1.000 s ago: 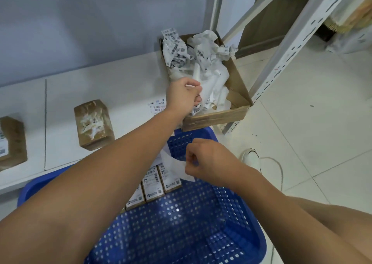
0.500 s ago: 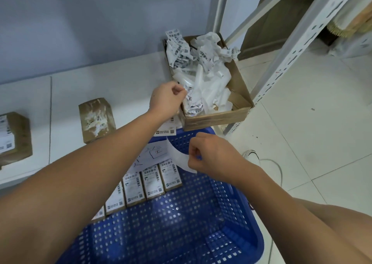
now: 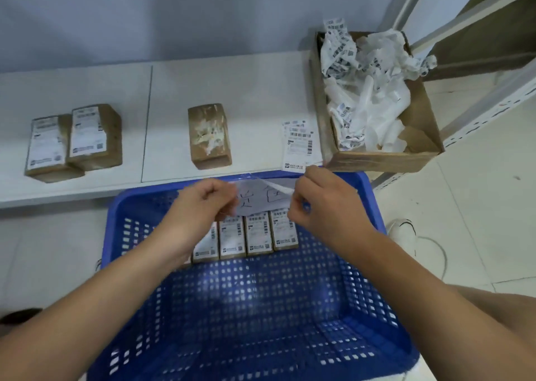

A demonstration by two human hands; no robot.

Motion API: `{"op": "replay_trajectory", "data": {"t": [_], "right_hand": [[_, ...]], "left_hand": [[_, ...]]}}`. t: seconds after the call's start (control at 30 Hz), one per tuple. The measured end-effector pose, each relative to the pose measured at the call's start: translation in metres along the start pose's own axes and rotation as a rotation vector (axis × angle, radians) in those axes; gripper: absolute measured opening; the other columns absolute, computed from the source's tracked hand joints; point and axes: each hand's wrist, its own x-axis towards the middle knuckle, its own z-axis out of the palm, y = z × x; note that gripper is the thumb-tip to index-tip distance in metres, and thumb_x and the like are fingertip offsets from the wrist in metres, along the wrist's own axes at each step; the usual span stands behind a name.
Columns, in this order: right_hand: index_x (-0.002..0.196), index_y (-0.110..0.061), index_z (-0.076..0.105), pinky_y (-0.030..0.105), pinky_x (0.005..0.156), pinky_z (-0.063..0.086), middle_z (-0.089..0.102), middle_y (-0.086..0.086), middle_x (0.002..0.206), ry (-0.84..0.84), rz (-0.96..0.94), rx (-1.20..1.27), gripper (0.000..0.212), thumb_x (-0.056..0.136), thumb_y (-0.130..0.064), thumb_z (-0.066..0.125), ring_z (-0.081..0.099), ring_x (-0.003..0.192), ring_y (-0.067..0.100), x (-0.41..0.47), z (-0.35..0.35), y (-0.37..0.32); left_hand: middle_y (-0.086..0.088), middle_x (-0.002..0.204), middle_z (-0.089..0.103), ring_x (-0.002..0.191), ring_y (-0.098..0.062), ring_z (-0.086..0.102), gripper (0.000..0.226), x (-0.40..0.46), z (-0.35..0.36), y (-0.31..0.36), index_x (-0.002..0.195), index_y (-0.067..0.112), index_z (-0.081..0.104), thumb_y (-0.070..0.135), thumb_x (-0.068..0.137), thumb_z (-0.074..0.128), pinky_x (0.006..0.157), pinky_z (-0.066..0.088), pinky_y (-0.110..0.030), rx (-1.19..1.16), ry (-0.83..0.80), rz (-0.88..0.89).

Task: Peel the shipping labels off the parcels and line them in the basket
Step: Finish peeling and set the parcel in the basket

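A blue perforated basket [image 3: 374, 206] stands in front of me, with a row of several labelled brown parcels [image 3: 258, 234] lined along its far wall. Above them my left hand [image 3: 203, 203] and my right hand [image 3: 322, 203] together pinch a thin, partly see-through label strip [image 3: 275, 187], one hand at each end. A white sheet with handwriting [image 3: 261, 199] sits on the basket's far wall behind the strip. On the white shelf [image 3: 87, 90] lie a stripped brown parcel [image 3: 209, 135], two labelled parcels [image 3: 75, 141] and loose labels [image 3: 298, 144].
A cardboard box [image 3: 417, 154] full of crumpled label backing stands at the shelf's right end. A white perforated rack post [image 3: 478, 110] rises on the right. A white shoe [image 3: 401, 231] and a cord [image 3: 435, 253] lie on the tiled floor.
My left hand has come back from the cardboard box down to the basket's far wall and taken hold of the strip beside my right hand. The view has tilted left.
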Motion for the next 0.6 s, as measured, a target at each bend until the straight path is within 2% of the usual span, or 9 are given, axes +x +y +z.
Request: {"op": "replay_trajectory", "data": {"t": [0.1, 0.2, 0.33, 0.43, 0.6], "right_hand": [[0.067, -0.008, 0.051, 0.034, 0.049, 0.035, 0.048, 0.008, 0.069, 0.014, -0.135, -0.02, 0.014, 0.08, -0.004, 0.055, 0.044, 0.059, 0.024, 0.001, 0.017, -0.017], [0.068, -0.008, 0.05, 0.037, 0.049, 0.037, 0.046, 0.008, 0.069, -0.015, -0.223, -0.026, 0.015, 0.078, 0.0, 0.057, 0.042, 0.059, 0.024, 0.002, 0.032, -0.027], [0.069, -0.008, 0.054, 0.037, 0.051, 0.039, 0.049, 0.007, 0.07, -0.067, -0.259, -0.024, 0.015, 0.079, -0.002, 0.064, 0.044, 0.06, 0.022, 0.003, 0.043, -0.03], [0.07, -0.007, 0.056, 0.038, 0.05, 0.042, 0.052, 0.008, 0.071, -0.065, -0.271, 0.008, 0.016, 0.083, -0.004, 0.064, 0.046, 0.059, 0.023, 0.007, 0.047, -0.032], [0.078, -0.006, 0.065, 0.039, 0.059, 0.047, 0.058, 0.008, 0.079, -0.125, -0.244, 0.079, 0.017, 0.094, -0.012, 0.06, 0.053, 0.067, 0.024, 0.012, 0.051, -0.032]], "left_hand": [[0.002, 0.095, 0.078, 0.085, -0.012, 0.073, 0.025, -0.008, 0.012, -0.016, 0.103, 0.017, 0.072, 0.04, 0.098, 0.066, 0.085, 0.057, -0.033, -0.039, -0.092, -0.051], [0.003, 0.099, 0.078, 0.088, -0.014, 0.075, 0.031, -0.005, 0.02, -0.02, 0.106, 0.018, 0.07, 0.047, 0.094, 0.069, 0.088, 0.059, -0.035, -0.167, -0.091, -0.116], [0.008, 0.098, 0.079, 0.085, -0.01, 0.073, 0.016, 0.008, 0.017, -0.021, 0.114, 0.024, 0.07, 0.031, 0.101, 0.065, 0.083, 0.06, -0.03, -0.232, -0.044, -0.108], [0.013, 0.102, 0.078, 0.079, -0.002, 0.071, 0.017, 0.017, 0.015, -0.021, 0.117, 0.03, 0.067, 0.022, 0.104, 0.061, 0.074, 0.057, -0.022, -0.243, 0.007, -0.036], [0.015, 0.113, 0.075, 0.1, -0.002, 0.073, 0.016, 0.025, 0.017, -0.021, 0.117, 0.031, 0.066, 0.021, 0.105, 0.06, 0.082, 0.06, -0.022, -0.249, 0.069, 0.006]]}}
